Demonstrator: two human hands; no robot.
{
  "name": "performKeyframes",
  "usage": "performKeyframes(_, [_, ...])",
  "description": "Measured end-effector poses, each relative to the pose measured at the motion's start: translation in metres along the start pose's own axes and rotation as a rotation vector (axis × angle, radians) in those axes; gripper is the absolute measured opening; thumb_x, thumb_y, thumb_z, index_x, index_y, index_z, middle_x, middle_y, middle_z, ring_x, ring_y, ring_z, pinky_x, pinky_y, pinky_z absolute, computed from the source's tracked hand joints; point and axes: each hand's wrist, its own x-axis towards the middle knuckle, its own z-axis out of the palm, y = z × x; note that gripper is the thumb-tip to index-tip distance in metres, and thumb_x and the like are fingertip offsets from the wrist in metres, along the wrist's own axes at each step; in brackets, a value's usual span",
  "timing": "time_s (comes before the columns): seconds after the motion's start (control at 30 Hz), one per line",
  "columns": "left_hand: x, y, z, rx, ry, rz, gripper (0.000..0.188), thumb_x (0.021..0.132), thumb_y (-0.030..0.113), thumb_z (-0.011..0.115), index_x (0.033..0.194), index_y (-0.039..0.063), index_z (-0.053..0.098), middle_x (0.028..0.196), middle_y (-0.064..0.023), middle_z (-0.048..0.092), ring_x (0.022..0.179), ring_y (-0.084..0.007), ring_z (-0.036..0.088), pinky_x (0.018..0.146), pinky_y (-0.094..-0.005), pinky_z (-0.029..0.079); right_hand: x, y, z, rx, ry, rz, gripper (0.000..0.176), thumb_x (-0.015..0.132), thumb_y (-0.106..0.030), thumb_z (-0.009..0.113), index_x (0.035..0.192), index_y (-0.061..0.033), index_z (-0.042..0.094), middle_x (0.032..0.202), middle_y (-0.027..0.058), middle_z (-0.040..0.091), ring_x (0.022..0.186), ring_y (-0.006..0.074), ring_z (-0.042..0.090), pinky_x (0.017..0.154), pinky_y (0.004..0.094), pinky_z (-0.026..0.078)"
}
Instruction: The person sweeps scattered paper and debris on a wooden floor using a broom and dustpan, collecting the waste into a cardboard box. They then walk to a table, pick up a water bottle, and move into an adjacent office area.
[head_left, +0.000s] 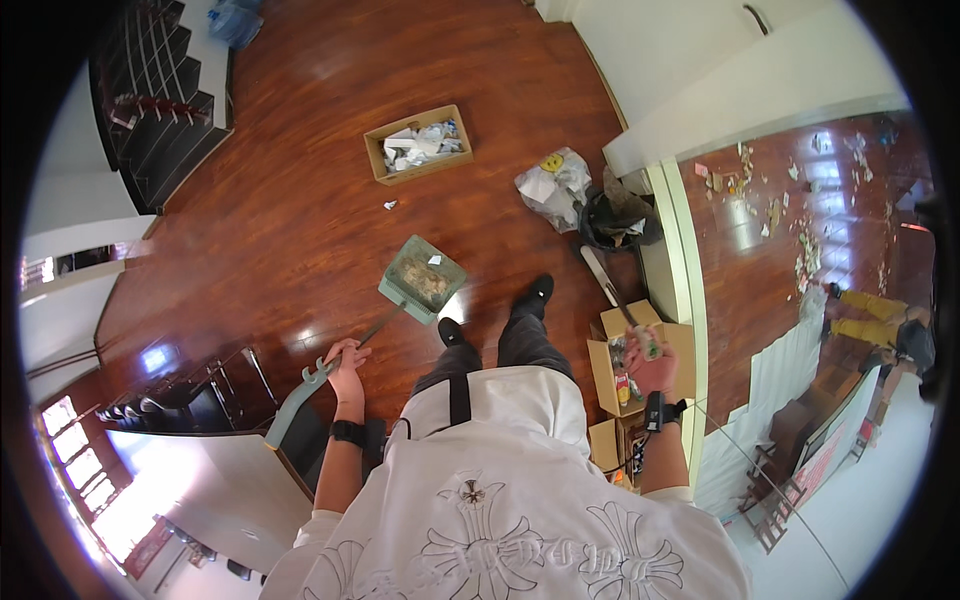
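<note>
My left hand (347, 367) grips the shaft of a long-handled dustpan (424, 279) below its grey-green plastic grip. The pan rests on the wood-look floor ahead of my left foot. Inside it lie brown dust and a white paper scrap (434, 260). My right hand (651, 364) is closed around the upper end of what looks like a broom (598, 271). Its shaft points forward, and its pale head lies near the wall by the black bag. Another white scrap (389, 205) lies on the floor beyond the dustpan.
An open cardboard box (416, 177) holds crumpled paper. A white plastic bag (555, 187) and black rubbish bag (615, 219) stand by the doorway. Cartons (609, 375) sit beside my right leg. Through the doorway, a person in yellow trousers (866, 315) is near scattered litter (808, 255).
</note>
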Motion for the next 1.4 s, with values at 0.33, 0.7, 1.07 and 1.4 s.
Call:
performKeyframes(0.33, [0.052, 0.023, -0.086, -0.094, -0.175, 0.028, 0.016, 0.087, 0.013, 0.067, 0.099, 0.004, 0.060, 0.085, -0.0012, 0.062, 0.077, -0.0140, 0.066, 0.066, -0.0256, 0.049, 0.085, 0.128, 0.075, -0.026, 0.288, 0.402, 0.012, 0.086, -0.005, 0.058, 0.096, -0.0026, 0.054, 0.081, 0.0031, 0.057, 0.067, 0.0095, 0.057, 0.062, 0.0206, 0.048])
performKeyframes(0.7, [0.157, 0.082, -0.155, 0.071, -0.177, 0.102, 0.031, 0.094, 0.033, 0.060, 0.102, 0.002, 0.058, 0.089, -0.0054, 0.063, 0.071, -0.0134, 0.065, 0.065, -0.0264, 0.046, 0.184, 0.284, 0.148, 0.045, 0.509, 0.554, 0.021, 0.089, -0.008, 0.056, 0.071, -0.0087, 0.045, 0.061, -0.0008, 0.050, 0.056, 0.0124, 0.054, 0.054, 0.0259, 0.048])
performKeyframes(1.07, [0.328, 0.129, -0.186, 0.268, -0.224, 0.051, 0.039, 0.096, 0.036, 0.054, 0.104, 0.000, 0.067, 0.091, -0.0079, 0.068, 0.070, -0.0168, 0.067, 0.065, -0.0280, 0.052, 0.245, 0.374, 0.200, -0.027, 0.735, 0.393, 0.015, 0.087, -0.006, 0.054, 0.078, -0.0085, 0.043, 0.060, 0.0021, 0.047, 0.051, 0.0135, 0.053, 0.051, 0.0268, 0.050])
performKeyframes(1.4, [0.518, 0.129, -0.197, 0.278, -0.653, 0.070, 0.037, 0.092, 0.036, 0.062, 0.109, 0.003, 0.066, 0.082, -0.0002, 0.061, 0.074, -0.0099, 0.053, 0.066, -0.0252, 0.043, 0.233, 0.511, 0.251, -0.662, 0.645, 0.223, 0.033, 0.095, -0.033, 0.046, 0.075, -0.0083, 0.055, 0.059, 0.0039, 0.056, 0.045, 0.0186, 0.052, 0.040, 0.0326, 0.042])
